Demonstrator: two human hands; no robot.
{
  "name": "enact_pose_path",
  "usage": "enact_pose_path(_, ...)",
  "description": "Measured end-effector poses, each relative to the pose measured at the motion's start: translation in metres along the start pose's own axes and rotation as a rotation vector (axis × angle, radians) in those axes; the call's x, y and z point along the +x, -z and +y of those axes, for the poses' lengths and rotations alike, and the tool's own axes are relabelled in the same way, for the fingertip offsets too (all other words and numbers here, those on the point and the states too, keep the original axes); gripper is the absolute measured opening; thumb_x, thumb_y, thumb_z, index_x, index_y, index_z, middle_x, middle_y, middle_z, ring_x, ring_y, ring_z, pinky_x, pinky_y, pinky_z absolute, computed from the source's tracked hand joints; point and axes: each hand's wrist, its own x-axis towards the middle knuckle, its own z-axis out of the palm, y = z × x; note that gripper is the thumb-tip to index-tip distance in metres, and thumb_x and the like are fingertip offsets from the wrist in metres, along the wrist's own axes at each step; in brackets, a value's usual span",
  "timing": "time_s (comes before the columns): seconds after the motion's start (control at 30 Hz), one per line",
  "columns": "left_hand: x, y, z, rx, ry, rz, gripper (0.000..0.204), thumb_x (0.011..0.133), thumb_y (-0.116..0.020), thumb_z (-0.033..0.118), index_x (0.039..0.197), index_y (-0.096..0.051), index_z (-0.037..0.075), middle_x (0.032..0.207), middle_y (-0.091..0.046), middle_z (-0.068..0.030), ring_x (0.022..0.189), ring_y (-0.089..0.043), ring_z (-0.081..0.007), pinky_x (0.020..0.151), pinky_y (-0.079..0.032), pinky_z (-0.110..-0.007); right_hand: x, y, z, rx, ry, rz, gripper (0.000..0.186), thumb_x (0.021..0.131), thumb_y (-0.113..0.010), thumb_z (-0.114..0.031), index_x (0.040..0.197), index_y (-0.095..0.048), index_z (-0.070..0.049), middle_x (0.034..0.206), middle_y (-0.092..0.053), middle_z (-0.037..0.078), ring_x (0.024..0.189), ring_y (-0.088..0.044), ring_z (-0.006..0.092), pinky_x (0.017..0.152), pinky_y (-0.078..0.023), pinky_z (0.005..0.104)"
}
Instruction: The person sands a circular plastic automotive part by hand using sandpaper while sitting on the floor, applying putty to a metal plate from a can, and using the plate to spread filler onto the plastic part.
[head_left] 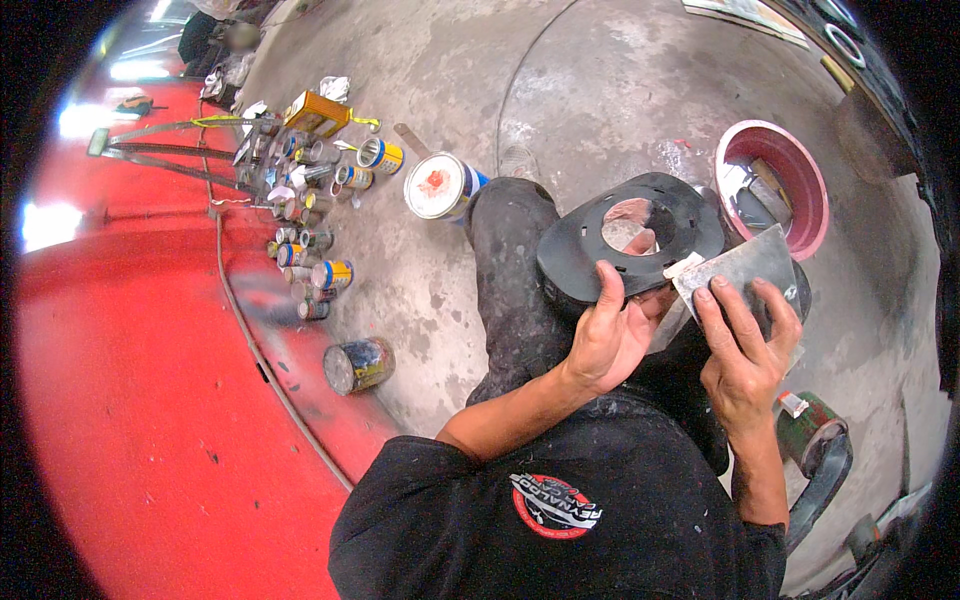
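Note:
A black plastic trim piece (578, 243) with a round hole in its middle rests over my lap. My left hand (622, 338) grips its near edge, thumb on top and a fingertip showing through the hole. In my right hand (745, 365) is a flat grey putty spreader (745, 262), fingers spread across its face. Whitish paste (685, 265) sits at the spreader's left corner, right by the trim piece's edge; whether they touch I cannot tell. A greyish flat piece partly shows between my hands, its kind unclear.
Beyond my right hand stands a pinkish-red tub (812, 205) with flat pieces inside. A white-lidded can (436, 187) is by my left knee. Several paint cans (332, 274) and a dark tin (358, 366) stand along a red panel (150, 400). A green cylinder (808, 430) lies at right.

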Motion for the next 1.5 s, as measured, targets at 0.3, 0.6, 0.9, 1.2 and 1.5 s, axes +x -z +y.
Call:
enact_pose_path(0.3, 0.000, 0.002, -0.006, 0.040, -0.013, 0.032, 0.061, 0.099, -0.032, 0.050, 0.145, -0.025, 0.011, 0.143, -0.040, -0.0104, 0.130, -0.041, -0.0233, 0.112, -0.028, -0.039, -0.004, -0.010, -0.002, -0.017, 0.017, -0.046, 0.037, 0.072, -0.061, -0.006, 0.107, -0.071, -0.015, 0.117, -0.064, -0.001, 0.109, -0.052, 0.0285, 0.091, -0.038, 0.0421)
enact_pose_path(0.6, 0.003, 0.002, 0.003, -0.007, 0.009, 0.108, 0.068, 0.093, -0.036, 0.057, 0.145, -0.027, 0.015, 0.143, -0.041, -0.0115, 0.130, -0.043, -0.0259, 0.113, -0.030, -0.042, -0.007, 0.002, 0.007, -0.076, -0.044, 0.063, 0.031, 0.074, -0.062, -0.007, 0.103, -0.073, -0.014, 0.114, -0.065, 0.001, 0.107, -0.054, 0.0291, 0.090, -0.039, 0.0422)
enact_pose_path(0.9, -0.001, 0.007, 0.010, 0.155, -0.058, -0.054, 0.060, 0.099, -0.033, 0.047, 0.143, -0.027, 0.007, 0.141, -0.042, -0.0128, 0.131, -0.042, -0.0244, 0.114, -0.028, -0.040, -0.009, 0.001, 0.018, 0.011, 0.064, 0.002, 0.040, 0.068, -0.062, -0.006, 0.106, -0.071, -0.014, 0.117, -0.065, 0.001, 0.108, -0.053, 0.0301, 0.089, -0.039, 0.0422)
enact_pose_path(1.2, -0.003, 0.003, 0.004, 0.107, -0.041, -0.033, 0.061, 0.099, -0.034, 0.047, 0.144, -0.027, 0.006, 0.143, -0.040, -0.0126, 0.132, -0.040, -0.0247, 0.114, -0.026, -0.040, -0.011, -0.014, 0.015, 0.026, 0.062, 0.036, 0.039, 0.070, -0.061, -0.006, 0.108, -0.070, -0.013, 0.119, -0.064, 0.002, 0.110, -0.051, 0.0301, 0.090, -0.038, 0.0435)
enact_pose_path(1.5, -0.002, 0.008, 0.013, 0.109, -0.034, -0.038, 0.062, 0.098, -0.036, 0.047, 0.143, -0.028, 0.006, 0.142, -0.041, -0.0121, 0.132, -0.041, -0.0245, 0.113, -0.029, -0.040, -0.013, 0.002, 0.018, -0.005, 0.027, 0.038, 0.038, 0.069, -0.064, -0.007, 0.106, -0.071, -0.014, 0.116, -0.065, 0.002, 0.109, -0.052, 0.0304, 0.088, -0.039, 0.0441)
